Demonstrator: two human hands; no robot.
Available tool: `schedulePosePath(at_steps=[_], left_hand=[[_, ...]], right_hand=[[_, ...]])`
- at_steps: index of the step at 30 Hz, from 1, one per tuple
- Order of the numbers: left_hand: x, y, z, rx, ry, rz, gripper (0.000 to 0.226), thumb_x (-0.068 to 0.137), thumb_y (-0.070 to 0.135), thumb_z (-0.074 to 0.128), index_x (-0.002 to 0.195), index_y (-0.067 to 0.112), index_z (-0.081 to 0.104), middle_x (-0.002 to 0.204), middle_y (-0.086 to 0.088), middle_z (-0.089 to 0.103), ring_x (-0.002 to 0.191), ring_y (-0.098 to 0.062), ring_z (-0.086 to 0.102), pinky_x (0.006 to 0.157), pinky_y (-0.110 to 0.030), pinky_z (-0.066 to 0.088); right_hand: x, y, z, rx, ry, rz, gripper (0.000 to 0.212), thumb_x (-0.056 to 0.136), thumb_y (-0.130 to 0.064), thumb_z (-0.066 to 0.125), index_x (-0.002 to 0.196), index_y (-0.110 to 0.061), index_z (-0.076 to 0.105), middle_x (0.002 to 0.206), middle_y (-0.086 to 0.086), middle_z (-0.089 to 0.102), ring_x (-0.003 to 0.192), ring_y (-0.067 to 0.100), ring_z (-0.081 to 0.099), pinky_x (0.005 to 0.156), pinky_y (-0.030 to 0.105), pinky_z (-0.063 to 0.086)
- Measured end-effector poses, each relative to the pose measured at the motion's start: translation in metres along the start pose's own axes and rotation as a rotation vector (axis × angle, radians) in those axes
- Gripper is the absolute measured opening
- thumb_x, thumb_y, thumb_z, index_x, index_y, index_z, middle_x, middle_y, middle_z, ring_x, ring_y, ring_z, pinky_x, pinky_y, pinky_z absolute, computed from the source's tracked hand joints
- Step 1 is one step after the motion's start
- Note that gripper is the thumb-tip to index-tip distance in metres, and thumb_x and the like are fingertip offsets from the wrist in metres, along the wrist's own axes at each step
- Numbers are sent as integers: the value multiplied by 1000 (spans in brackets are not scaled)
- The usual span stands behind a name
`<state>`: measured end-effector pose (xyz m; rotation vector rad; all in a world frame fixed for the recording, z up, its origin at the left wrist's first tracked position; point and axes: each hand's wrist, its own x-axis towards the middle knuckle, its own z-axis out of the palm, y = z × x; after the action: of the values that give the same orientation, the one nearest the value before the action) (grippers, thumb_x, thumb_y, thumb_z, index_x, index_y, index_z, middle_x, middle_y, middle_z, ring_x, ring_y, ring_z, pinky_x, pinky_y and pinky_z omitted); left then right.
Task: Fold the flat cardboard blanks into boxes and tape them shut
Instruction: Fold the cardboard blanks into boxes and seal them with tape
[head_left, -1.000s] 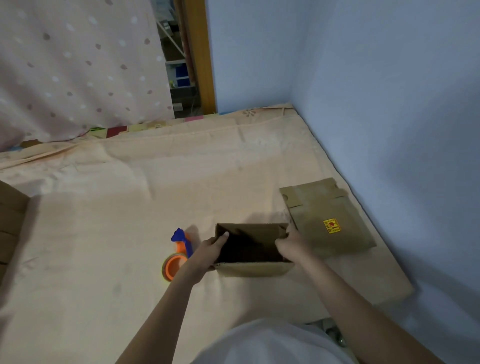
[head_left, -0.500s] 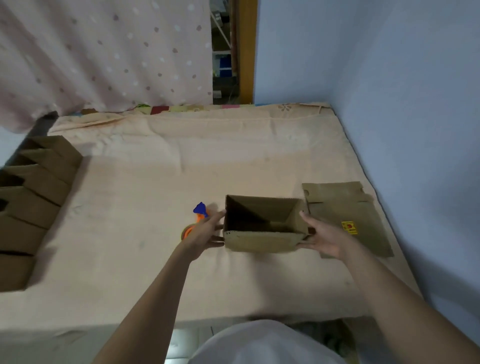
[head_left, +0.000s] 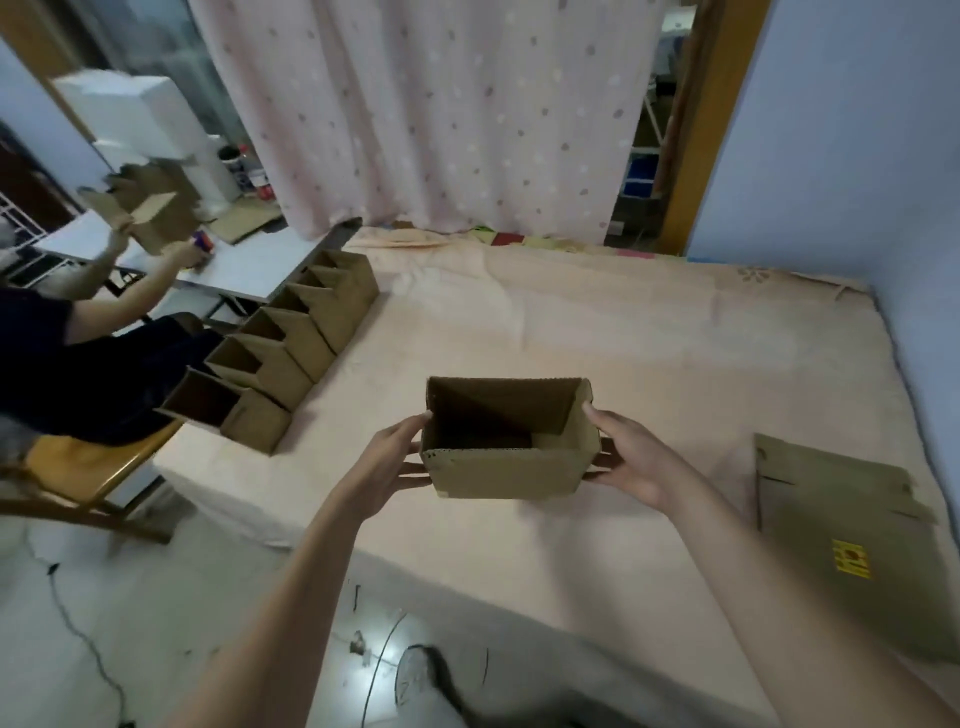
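Observation:
An open-topped brown cardboard box (head_left: 506, 470) hangs in the air above the peach bed sheet (head_left: 623, 332). My left hand (head_left: 387, 465) presses its left end, thumb near the top edge and fingers stretched along the side. On the opposite end my right hand (head_left: 626, 457) presses in the same way. The box is carried between the two hands, its opening facing up. A stack of flat cardboard blanks (head_left: 841, 519) with a yellow sticker lies on the sheet to the right. No tape dispenser is in view.
A row of several folded open boxes (head_left: 291, 358) stands along the bed's left edge. Beyond it another person (head_left: 78, 358) on an orange chair (head_left: 88, 467) handles a box at a white table (head_left: 244, 260). Blue wall (head_left: 857, 156) on the right, floor cable (head_left: 78, 623) below.
The box has come up off the sheet and travelled left, held between both hands. My view swung left; the orange and blue tape dispenser dropped out of sight.

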<state>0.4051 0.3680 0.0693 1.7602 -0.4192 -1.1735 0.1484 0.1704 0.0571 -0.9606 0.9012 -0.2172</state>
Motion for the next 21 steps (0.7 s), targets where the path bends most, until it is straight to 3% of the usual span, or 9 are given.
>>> schedulePosePath(at_steps=[4, 8, 14, 21], left_hand=[[-14, -10, -56, -21, 38, 20, 42, 98, 51, 52, 123, 19, 65, 111, -13, 72, 95, -35, 72, 93, -52, 55], [-13, -22, -123, -45, 67, 30, 44, 97, 53, 54, 127, 22, 61, 112, -12, 72, 95, -33, 72, 93, -52, 55], [-1, -22, -230, -32, 29, 53, 51, 95, 55, 55, 132, 20, 54, 115, -12, 69, 93, -30, 73, 90, -49, 57], [29, 17, -304, -37, -23, 105, 60, 92, 58, 57, 140, 21, 53, 128, -6, 62, 90, -23, 72, 82, -43, 60]], right_hand=[[13, 6, 59, -41, -40, -12, 50, 91, -50, 67, 125, -13, 65, 119, 19, 70, 109, 37, 67, 96, 59, 52], [37, 16, 125, -34, -24, 15, 62, 79, -54, 78, 126, -16, 65, 123, 21, 68, 110, 39, 68, 98, 56, 53], [57, 25, 229, -39, -7, 20, 46, 92, -51, 66, 125, -18, 68, 126, 19, 67, 114, 35, 65, 99, 52, 53], [72, -6, 304, 6, 32, -44, 44, 94, -50, 63, 123, -18, 71, 123, 17, 68, 102, 29, 65, 101, 52, 51]])
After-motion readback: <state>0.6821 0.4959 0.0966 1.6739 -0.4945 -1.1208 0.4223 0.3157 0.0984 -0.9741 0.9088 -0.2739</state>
